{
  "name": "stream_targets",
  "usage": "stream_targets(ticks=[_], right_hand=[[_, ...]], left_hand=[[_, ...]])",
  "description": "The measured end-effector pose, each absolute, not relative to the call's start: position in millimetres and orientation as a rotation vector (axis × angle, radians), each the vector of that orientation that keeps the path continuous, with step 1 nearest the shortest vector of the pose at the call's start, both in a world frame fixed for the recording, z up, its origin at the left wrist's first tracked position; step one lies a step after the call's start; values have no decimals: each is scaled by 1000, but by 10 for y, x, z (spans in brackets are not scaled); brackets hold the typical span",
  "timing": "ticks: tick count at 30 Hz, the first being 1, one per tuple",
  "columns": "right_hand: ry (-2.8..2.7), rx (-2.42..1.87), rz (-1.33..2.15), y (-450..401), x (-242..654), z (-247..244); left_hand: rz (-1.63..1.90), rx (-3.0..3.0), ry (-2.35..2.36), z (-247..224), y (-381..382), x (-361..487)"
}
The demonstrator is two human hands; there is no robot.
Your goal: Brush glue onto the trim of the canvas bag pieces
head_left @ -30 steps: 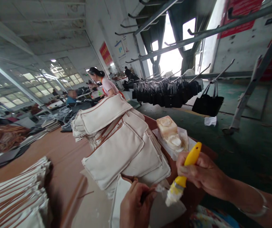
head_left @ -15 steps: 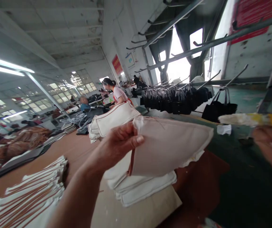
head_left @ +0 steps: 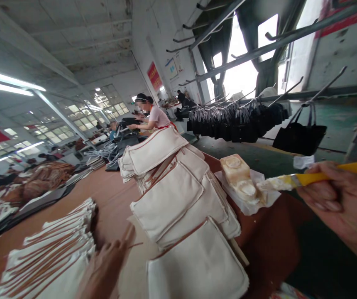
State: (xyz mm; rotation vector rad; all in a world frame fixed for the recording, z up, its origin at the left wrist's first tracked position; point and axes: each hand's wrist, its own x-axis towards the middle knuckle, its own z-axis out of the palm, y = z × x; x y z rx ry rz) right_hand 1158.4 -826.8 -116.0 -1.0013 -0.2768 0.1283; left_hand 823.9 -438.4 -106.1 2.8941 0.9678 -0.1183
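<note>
My right hand (head_left: pixel 328 195) is wrapped round the yellow handle of a brush (head_left: pixel 314 178). The brush's pale, coated bristles point left, close beside an open glue-smeared container (head_left: pixel 239 176) on a white sheet (head_left: pixel 270 195). Near the table's front, my left hand (head_left: pixel 110 257) is blurred, low over the brown surface between the fanned row of cream pieces with brown edges (head_left: pixel 47 253) and a beige board (head_left: pixel 138 270). Its fingers are smeared by motion. Cream fabric pieces (head_left: pixel 169 199) lie in an overlapping pile at the middle, one nearest piece (head_left: pixel 197 265) in front.
A person (head_left: pixel 158 117) in a pink top works beyond the pile. Black bags (head_left: pixel 237 124) hang from a metal rack at the right. Brown bundles (head_left: pixel 44 178) and dark sheets lie at the left of the brown table (head_left: pixel 113 193).
My left hand has let go of the cream piece and moved down and left. That piece now lies in front of the pile. The brush has moved left, and the glue container has come into sight.
</note>
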Motion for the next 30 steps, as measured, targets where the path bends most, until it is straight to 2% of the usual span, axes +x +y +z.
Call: stream_targets(ticks=[5, 9, 13, 19, 30], right_hand=[[-260, -882, 377, -7931, 11429, -1229], [-244, -909, 457, -7747, 11305, -1392], [-244, -995, 530, -7611, 11220, -1707], [-266, -1108, 620, -7393, 11147, -2044], [-538, -1386, 451, -7027, 11109, -2044]], left_hand=[[100, 2751, 586, -1579, -4983, 8955], [139, 2690, 598, -1852, -5374, 9533], [114, 2636, 670, -2022, -5469, 9704], [36, 2433, 672, -2110, -5433, 9681], [120, 2102, 669, -2046, -5604, 9631]])
